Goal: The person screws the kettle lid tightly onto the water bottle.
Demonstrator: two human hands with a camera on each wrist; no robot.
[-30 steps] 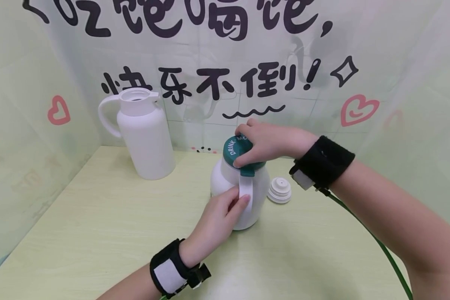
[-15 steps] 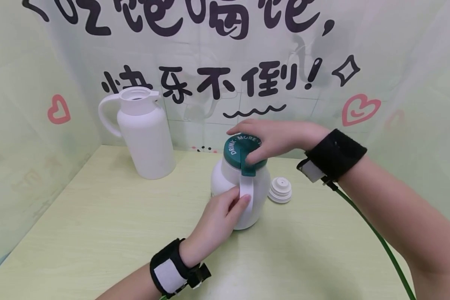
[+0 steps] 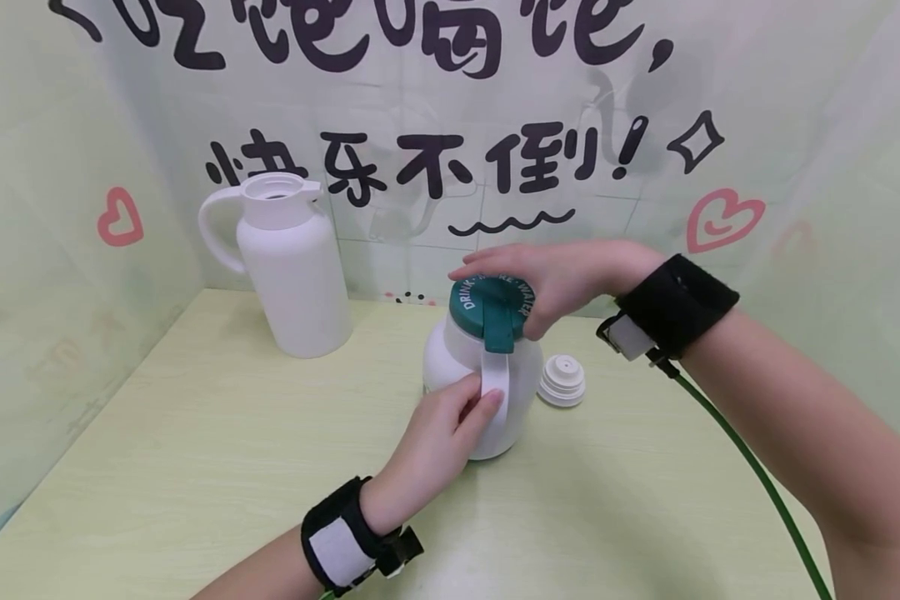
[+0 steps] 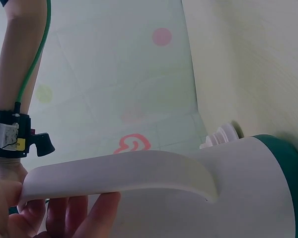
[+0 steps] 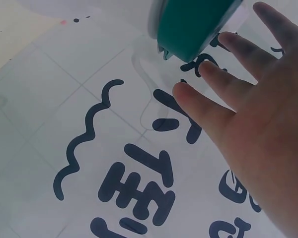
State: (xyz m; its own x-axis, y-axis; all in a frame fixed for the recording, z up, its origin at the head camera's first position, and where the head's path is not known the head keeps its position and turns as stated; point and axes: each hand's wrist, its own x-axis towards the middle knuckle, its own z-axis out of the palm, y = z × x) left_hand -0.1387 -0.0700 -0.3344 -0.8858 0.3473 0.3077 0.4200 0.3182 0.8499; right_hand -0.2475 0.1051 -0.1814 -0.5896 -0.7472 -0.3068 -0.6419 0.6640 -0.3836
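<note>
A round-bellied white thermos jug (image 3: 446, 358) with a green lid (image 3: 474, 305) stands upright on the table. My left hand (image 3: 441, 425) grips its white handle (image 4: 124, 171), fingers curled under it in the left wrist view. Over the lid is my right hand (image 3: 562, 279). Its fingers (image 5: 223, 79) are spread and nearly straight, and the thumb is at the lid's right rim. Just right of the jug, a white stepped stopper (image 3: 562, 381) sits on the table.
At the back left stands a taller white jug (image 3: 294, 275) without a lid, its handle to the left. A printed curtain (image 3: 390, 100) with black lettering hangs behind the pale wooden table (image 3: 195, 467). A green cable (image 3: 750, 458) trails from my right wristband.
My right hand has loosened from the lid and opened, its thumb shifting right to the rim, so more of the lid's lettering shows. My left hand keeps its hold on the handle.
</note>
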